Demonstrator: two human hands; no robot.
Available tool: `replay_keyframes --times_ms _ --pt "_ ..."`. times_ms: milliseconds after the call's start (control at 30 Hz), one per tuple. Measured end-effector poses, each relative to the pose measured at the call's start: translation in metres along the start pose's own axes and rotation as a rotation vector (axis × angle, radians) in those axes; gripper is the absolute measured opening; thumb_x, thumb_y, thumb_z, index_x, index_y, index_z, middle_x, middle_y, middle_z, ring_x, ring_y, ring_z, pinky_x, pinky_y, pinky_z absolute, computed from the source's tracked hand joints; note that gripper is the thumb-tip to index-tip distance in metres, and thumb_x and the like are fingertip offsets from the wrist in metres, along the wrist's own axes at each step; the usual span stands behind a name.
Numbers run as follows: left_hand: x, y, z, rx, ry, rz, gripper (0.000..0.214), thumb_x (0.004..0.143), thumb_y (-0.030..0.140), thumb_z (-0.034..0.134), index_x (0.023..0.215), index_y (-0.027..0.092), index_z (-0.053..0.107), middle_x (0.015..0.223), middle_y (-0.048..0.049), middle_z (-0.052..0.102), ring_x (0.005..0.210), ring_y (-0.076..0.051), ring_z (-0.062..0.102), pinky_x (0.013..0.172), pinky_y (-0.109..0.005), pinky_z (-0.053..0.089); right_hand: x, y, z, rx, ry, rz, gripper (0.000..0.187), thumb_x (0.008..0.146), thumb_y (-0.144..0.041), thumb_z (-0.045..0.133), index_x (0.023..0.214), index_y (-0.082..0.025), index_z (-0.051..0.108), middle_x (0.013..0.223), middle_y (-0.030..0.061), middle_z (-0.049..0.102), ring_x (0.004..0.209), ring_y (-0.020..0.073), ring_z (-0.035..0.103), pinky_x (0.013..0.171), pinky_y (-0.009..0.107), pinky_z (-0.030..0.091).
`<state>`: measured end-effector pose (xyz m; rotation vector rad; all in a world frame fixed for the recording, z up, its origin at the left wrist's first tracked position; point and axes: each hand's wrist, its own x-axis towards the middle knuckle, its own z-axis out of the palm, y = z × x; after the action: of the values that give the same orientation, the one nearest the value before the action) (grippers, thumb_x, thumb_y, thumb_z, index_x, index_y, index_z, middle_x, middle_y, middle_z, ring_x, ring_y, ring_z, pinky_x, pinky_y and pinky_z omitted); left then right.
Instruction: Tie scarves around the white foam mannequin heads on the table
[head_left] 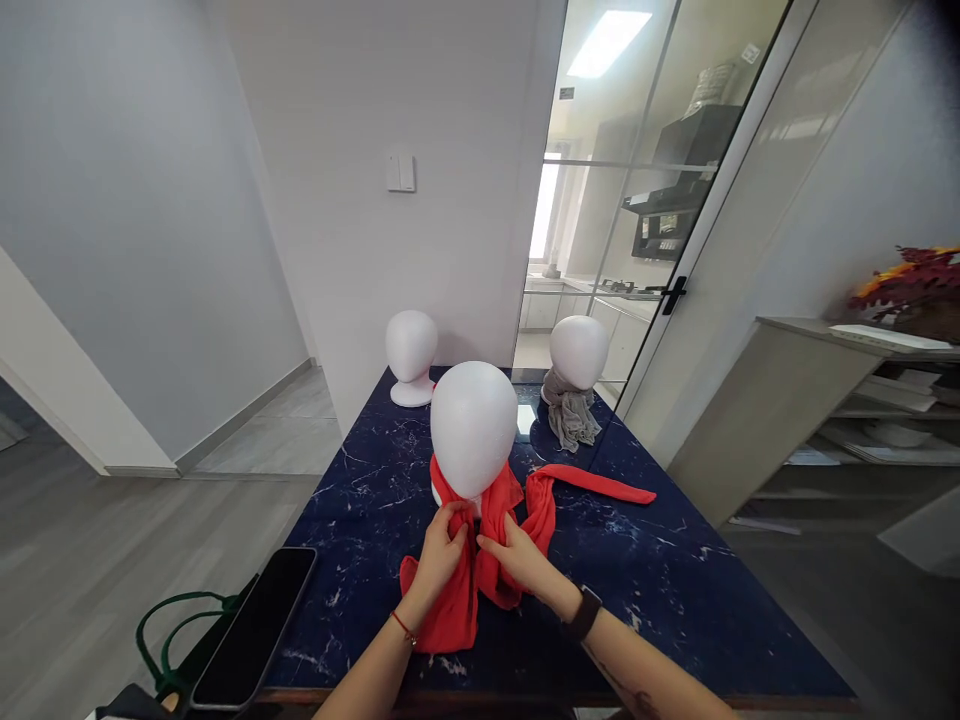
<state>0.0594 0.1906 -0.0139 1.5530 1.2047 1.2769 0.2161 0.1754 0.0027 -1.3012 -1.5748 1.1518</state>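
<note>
A white foam mannequin head (pixel 472 428) stands on a dark blue marbled table (pixel 675 590), right in front of me. A red scarf (pixel 457 600) is wrapped round its neck; one end hangs toward the table's near edge and another end trails off to the right (pixel 600 487). My left hand (pixel 441 555) grips the red fabric just below the head's neck. My right hand (pixel 517 555) pinches the scarf beside it, with a black watch on the wrist. The two hands almost touch at the scarf's crossing.
Two more foam heads stand at the table's far end: a bare one (pixel 411 355) at left and one with a grey scarf (pixel 574 385) at right. A black phone (pixel 255 625) leans at the near left corner beside a green cord (pixel 172 625). Glass door and shelves at right.
</note>
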Motion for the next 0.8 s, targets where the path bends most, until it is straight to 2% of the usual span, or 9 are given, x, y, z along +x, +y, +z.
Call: replay_keyframes --times_ms 167,300,500,600,700,800 --pt "0.003 -0.006 0.0 0.05 -0.085 0.083 0.049 0.067 0.002 0.047 0.111 0.019 0.06 0.117 -0.0079 0.062 0.112 -0.021 0.054 0.104 -0.042 0.035 0.002 -0.014 0.011 -0.122 0.034 -0.049 0.025 0.081 -0.025 0.051 0.105 -0.016 0.053 0.102 0.0086 0.064 0.098 0.0223 0.06 0.087 0.035 0.045" --pt "0.006 -0.009 0.0 0.058 -0.117 0.138 0.061 0.066 0.0 0.043 0.123 0.018 0.054 0.126 -0.0086 0.058 0.117 -0.021 0.05 0.107 -0.044 0.032 0.007 -0.017 0.018 -0.26 0.061 -0.01 0.016 0.084 -0.027 0.049 0.09 -0.014 0.055 0.093 0.0109 0.065 0.087 0.0223 0.061 0.08 0.033 0.046" --pt "0.007 -0.011 0.0 0.074 -0.168 0.163 0.068 0.063 0.0 0.039 0.126 0.02 0.053 0.133 -0.0089 0.051 0.121 -0.022 0.047 0.109 -0.046 0.029 0.007 -0.021 0.024 -0.349 0.017 -0.01 0.021 0.082 -0.024 0.051 0.096 -0.01 0.057 0.099 0.0157 0.064 0.094 0.0252 0.06 0.084 0.034 0.044" --pt "0.003 -0.012 0.001 0.069 -0.184 0.142 0.072 0.061 -0.001 0.039 0.129 0.021 0.05 0.14 -0.0084 0.044 0.126 -0.022 0.042 0.111 -0.044 0.026 0.005 -0.023 0.025 -0.36 0.007 0.004 0.022 0.08 -0.022 0.052 0.098 -0.01 0.056 0.099 0.0149 0.063 0.095 0.0254 0.06 0.084 0.034 0.044" --pt "0.0 -0.011 0.001 0.076 -0.206 0.153 0.068 0.066 0.001 0.041 0.13 0.024 0.049 0.143 -0.0072 0.039 0.129 -0.022 0.038 0.112 -0.044 0.023 0.005 -0.022 0.023 -0.351 -0.007 -0.024 0.026 0.077 -0.018 0.053 0.103 -0.012 0.056 0.101 0.0128 0.062 0.099 0.0245 0.058 0.088 0.034 0.043" --pt "-0.001 -0.007 0.002 0.096 -0.22 0.185 0.061 0.072 0.005 0.043 0.129 0.026 0.051 0.141 -0.0058 0.04 0.131 -0.022 0.035 0.113 -0.043 0.022 0.004 -0.019 0.021 -0.371 -0.023 -0.024 0.037 0.075 -0.018 0.055 0.111 -0.01 0.054 0.11 0.0146 0.058 0.107 0.0253 0.054 0.095 0.035 0.04"
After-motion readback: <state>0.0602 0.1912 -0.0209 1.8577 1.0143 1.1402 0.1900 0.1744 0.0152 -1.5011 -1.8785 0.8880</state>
